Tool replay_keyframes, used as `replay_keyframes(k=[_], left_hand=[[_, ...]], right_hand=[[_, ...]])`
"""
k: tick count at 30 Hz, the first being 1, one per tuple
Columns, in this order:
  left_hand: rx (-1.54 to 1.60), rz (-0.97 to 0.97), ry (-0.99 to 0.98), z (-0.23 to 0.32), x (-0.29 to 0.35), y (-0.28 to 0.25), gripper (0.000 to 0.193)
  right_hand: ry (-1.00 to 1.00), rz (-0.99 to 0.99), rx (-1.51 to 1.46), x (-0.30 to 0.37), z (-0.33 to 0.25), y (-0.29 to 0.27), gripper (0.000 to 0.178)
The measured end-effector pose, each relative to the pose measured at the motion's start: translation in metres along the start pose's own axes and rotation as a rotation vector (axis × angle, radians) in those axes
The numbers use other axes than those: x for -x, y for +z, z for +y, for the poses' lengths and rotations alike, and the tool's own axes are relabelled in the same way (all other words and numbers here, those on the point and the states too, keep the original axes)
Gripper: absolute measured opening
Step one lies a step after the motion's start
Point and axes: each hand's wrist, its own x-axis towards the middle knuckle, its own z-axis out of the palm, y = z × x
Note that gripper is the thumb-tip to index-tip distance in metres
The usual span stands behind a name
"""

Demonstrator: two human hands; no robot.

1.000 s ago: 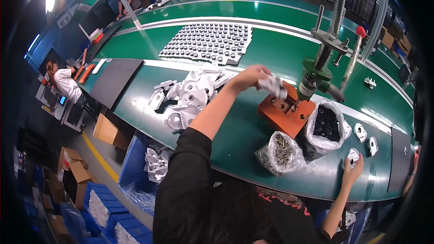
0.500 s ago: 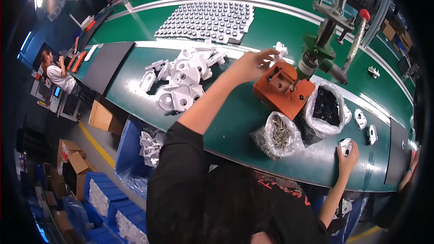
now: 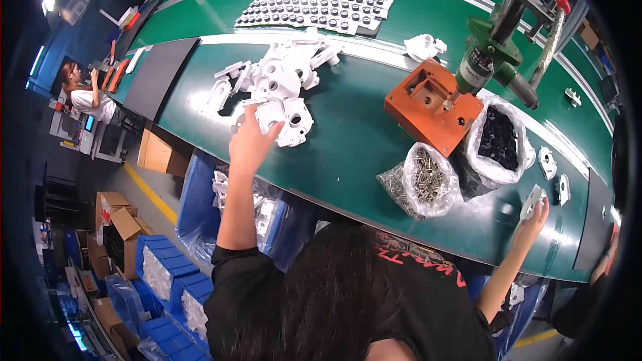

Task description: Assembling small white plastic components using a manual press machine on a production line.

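White parts (image 3: 284,80) lie heaped on the green surface (image 3: 344,140), a person's left hand (image 3: 251,139) at the near edge, fingers spread; whether they grip cannot be told. Well apart, the right hand (image 3: 532,222) pinches a white piece (image 3: 531,202). Between them sit an orange block (image 3: 411,108), a green press (image 3: 490,48) and bags of metal fasteners (image 3: 429,177) and black bits (image 3: 498,137).

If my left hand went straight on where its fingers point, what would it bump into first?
The pile of white plastic parts, right at the fingertips of your left hand. It may already be touching one; depth is hard to tell.
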Motion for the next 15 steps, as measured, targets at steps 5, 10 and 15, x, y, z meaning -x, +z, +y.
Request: replay_keyframes(k=[5,10,15], left_hand=[[0.158,0.235,-0.052,-0.016,-0.01,0.043,0.056],[0.716,0.243,-0.014,-0.004,-0.01,0.03,0.036],[0.963,0.209,0.27,0.08,0.018,0.023,0.03]], right_hand=[[0.244,-0.107,-0.547,0.016,-0.031,0.041,0.05],[0.21,-0.386,-0.644,0.054,-0.06,0.09,0.07],[0.232,-0.583,-0.585,0.089,-0.096,0.146,0.073]])
